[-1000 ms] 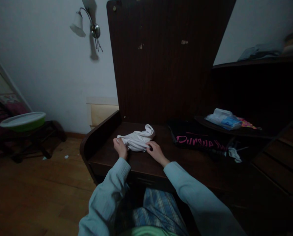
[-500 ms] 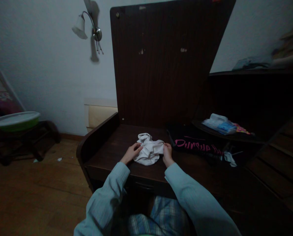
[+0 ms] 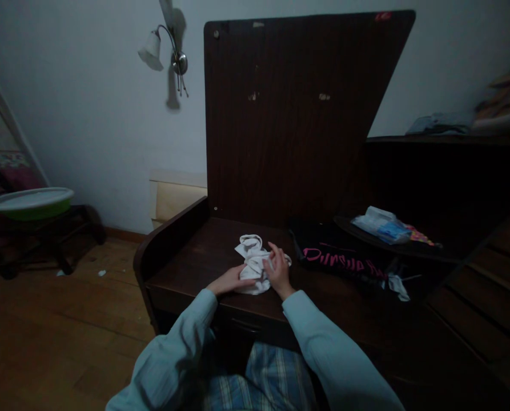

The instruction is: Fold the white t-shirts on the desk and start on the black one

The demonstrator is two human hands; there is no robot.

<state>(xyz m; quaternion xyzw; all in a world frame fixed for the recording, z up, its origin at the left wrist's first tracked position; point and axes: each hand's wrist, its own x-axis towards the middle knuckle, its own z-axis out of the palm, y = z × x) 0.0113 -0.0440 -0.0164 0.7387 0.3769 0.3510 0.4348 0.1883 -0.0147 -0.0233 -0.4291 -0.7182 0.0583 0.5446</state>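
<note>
A crumpled white cloth (image 3: 250, 260) lies bunched on the dark wooden desk top (image 3: 190, 251). My left hand (image 3: 231, 280) is at the cloth's near left side, with the thumb and fingers on either side of a fold. Over the cloth's right side is my right hand (image 3: 279, 275), its fingers bent and spread apart as they touch the fabric. The cloth's exact kind cannot be made out. Parts of it are hidden beneath both hands.
Right of the cloth lies a black fabric item with pink lettering (image 3: 336, 258). Behind it, a dark shelf (image 3: 430, 251) bears a clear plastic pack (image 3: 381, 222). A raised side edge (image 3: 173, 228) bounds the desk's left. A green basin (image 3: 32, 208) stands farther left.
My right hand has moved left from the cloth's right edge onto it, and its fingers have spread. The cloth is bunched narrower. My left hand has shifted slightly nearer. The camera view has tilted.
</note>
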